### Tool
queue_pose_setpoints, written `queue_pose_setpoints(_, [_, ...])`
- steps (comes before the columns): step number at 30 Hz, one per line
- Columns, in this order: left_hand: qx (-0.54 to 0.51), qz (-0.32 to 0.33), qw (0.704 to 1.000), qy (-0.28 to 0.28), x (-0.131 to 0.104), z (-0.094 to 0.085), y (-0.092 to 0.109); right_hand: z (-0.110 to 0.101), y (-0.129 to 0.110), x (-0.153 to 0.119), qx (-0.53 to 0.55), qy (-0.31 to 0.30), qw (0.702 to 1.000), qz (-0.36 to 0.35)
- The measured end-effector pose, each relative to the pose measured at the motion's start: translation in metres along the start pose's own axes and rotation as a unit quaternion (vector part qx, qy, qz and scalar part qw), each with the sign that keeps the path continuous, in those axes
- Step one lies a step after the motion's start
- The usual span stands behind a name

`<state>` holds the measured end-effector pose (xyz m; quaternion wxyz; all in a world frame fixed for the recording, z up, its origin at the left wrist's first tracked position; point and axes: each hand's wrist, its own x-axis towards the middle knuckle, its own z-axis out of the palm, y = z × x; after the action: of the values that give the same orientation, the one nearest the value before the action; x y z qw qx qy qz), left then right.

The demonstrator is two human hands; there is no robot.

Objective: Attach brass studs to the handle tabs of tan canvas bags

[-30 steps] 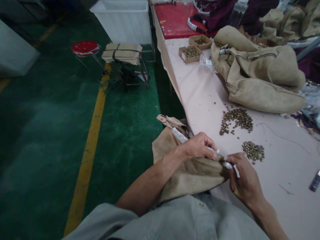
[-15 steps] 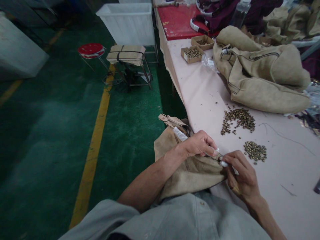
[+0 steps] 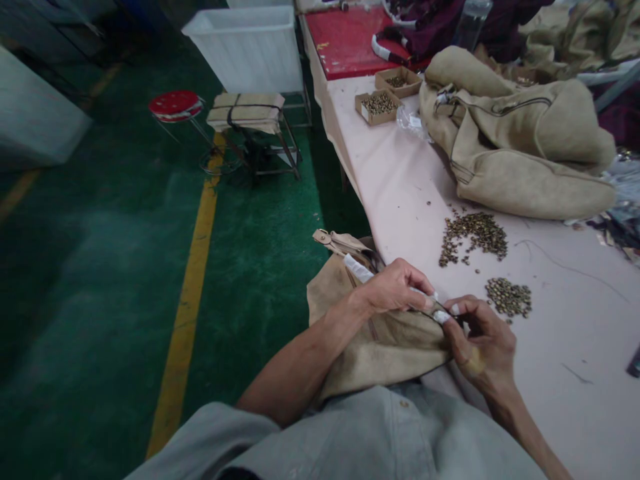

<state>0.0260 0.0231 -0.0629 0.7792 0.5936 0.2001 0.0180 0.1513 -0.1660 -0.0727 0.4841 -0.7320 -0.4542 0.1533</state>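
Note:
A tan bag (image 3: 395, 343) lies across my lap against the table edge, with a strap end and a white-wrapped strip (image 3: 358, 268) at its far side. My left hand (image 3: 399, 287) is closed on the bag's upper edge, fingers pinching it. My right hand (image 3: 483, 340) pinches the same edge just to the right, thumb and forefinger close together; white wrapping shows on some fingertips. Whether a small part sits between the right fingers is too small to tell. Right of the hands lie a small pile of brass-coloured studs (image 3: 509, 297) and a wider, looser pile (image 3: 473, 237).
A larger tan bag (image 3: 530, 147) rests on the pink-covered table (image 3: 395, 193). Two small cardboard boxes of studs (image 3: 377, 107) stand behind, near a red board (image 3: 345, 47). On the green floor are a red stool (image 3: 175, 105), a padded stool (image 3: 245, 113) and a white bin (image 3: 250, 50).
My right hand has turned, its thumb now pressing up at the bag's edge beside the left fingers. My left hand keeps its hold. The view has shifted slightly.

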Motion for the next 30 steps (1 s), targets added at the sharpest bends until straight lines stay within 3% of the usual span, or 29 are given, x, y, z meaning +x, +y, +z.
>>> queue_pose_setpoints(4, [0.100,0.066,0.993,0.017,-0.002,0.000,0.001,0.005,-0.005,-0.001,-0.048,0.056,0.997,0.002])
queue_pose_setpoints(8, [0.191,0.094,0.976,0.038,-0.012,0.002,0.006,0.000,-0.003,-0.002,-0.009,-0.002,0.999,-0.031])
queue_pose_setpoints(14, [0.153,0.073,0.984,0.053,-0.019,0.007,0.006,-0.010,-0.003,-0.001,-0.016,-0.045,0.997,-0.054])
queue_pose_setpoints(20, [0.121,0.055,0.990,0.057,-0.019,0.016,0.007,-0.004,-0.019,-0.005,-0.061,0.001,0.990,-0.126])
queue_pose_setpoints(24, [0.127,0.065,0.988,0.058,-0.016,0.020,0.004,0.000,-0.018,-0.005,-0.081,0.040,0.988,-0.122])
queue_pose_setpoints(27, [0.172,0.098,0.977,0.082,-0.017,0.020,0.004,-0.003,-0.013,-0.003,-0.080,0.029,0.991,-0.100])
queue_pose_setpoints(30, [0.271,0.179,0.940,0.107,-0.024,0.021,0.011,-0.005,-0.009,-0.001,-0.077,-0.010,0.994,-0.081])
